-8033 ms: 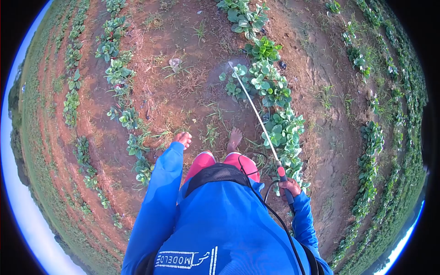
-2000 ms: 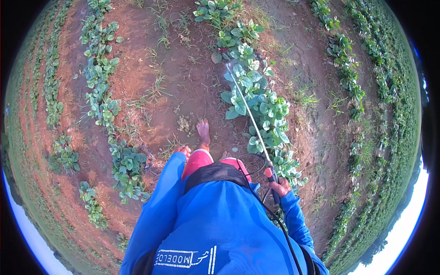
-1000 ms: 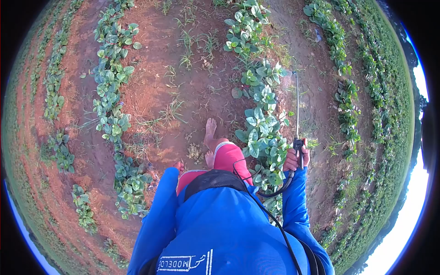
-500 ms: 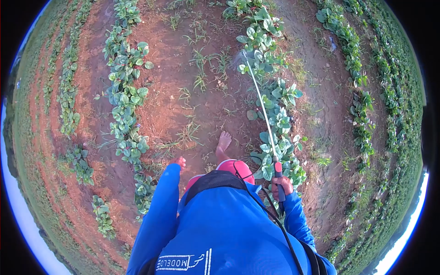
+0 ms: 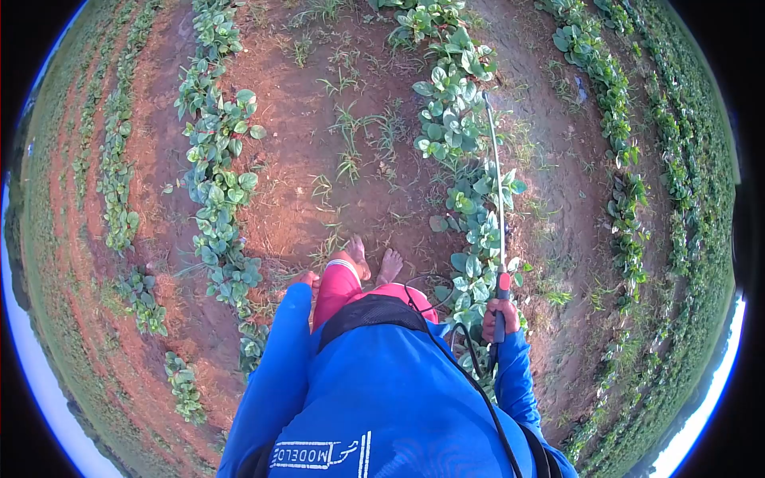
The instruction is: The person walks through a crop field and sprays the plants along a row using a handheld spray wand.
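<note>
My right hand (image 5: pixel 500 320) is closed around the dark handle of a spray wand (image 5: pixel 500 209), just below its red part. The wand's long thin metal tube points forward along the right edge of a leafy plant row (image 5: pixel 476 231). A black hose (image 5: pixel 470 346) loops beside the handle and runs back over my blue shirt. My left hand (image 5: pixel 307 279) is low by my left thigh, beyond the blue sleeve. Its fingers look curled, but only part of them shows, and anything inside them is hidden.
My bare feet (image 5: pixel 390 265) are on reddish soil (image 5: pixel 307 183) between two plant rows. Another leafy row (image 5: pixel 215 187) runs along the left, and more rows (image 5: pixel 625 183) lie to the right. Grass tufts (image 5: pixel 349 131) grow between them.
The wand's tip has swung right, from over the plants to the row's right edge. My right hand has shifted slightly right and forward. My left leg has come forward.
</note>
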`<control>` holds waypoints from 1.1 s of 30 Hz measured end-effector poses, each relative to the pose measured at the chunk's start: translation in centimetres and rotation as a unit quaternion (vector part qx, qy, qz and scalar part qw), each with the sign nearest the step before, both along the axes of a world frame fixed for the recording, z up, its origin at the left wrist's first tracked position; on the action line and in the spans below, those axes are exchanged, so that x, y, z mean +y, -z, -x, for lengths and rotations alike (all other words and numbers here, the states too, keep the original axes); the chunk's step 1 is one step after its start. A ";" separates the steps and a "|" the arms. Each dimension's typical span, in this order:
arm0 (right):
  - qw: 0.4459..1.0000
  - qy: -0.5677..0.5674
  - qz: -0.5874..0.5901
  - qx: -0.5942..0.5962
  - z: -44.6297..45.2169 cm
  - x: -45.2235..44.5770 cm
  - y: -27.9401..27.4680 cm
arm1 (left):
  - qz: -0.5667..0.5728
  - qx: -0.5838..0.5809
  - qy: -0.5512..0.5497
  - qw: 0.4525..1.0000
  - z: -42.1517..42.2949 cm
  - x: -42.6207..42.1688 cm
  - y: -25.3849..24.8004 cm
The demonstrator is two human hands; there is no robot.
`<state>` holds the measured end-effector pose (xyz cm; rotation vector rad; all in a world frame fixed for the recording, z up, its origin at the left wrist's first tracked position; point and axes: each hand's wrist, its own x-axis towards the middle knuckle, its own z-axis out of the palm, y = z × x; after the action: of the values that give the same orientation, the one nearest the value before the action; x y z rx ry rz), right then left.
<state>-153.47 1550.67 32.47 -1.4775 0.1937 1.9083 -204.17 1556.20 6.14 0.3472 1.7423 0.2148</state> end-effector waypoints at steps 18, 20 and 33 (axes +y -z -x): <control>0.958 0.113 -0.086 0.249 6.7 19.0 -2.3 | -0.089 -0.061 0.109 0.988 1.0 29.8 -2.8; 0.944 0.141 -0.132 0.267 6.2 21.1 -3.0 | -0.099 -0.066 0.103 0.988 1.6 32.8 -2.8; 0.912 0.155 -0.252 0.284 3.6 40.7 0.7 | 0.047 -0.036 0.126 0.990 9.7 33.4 2.0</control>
<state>-157.02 1591.39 31.74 -0.4970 0.1666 1.8846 -213.84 1589.64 4.15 0.4795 1.6132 -0.0362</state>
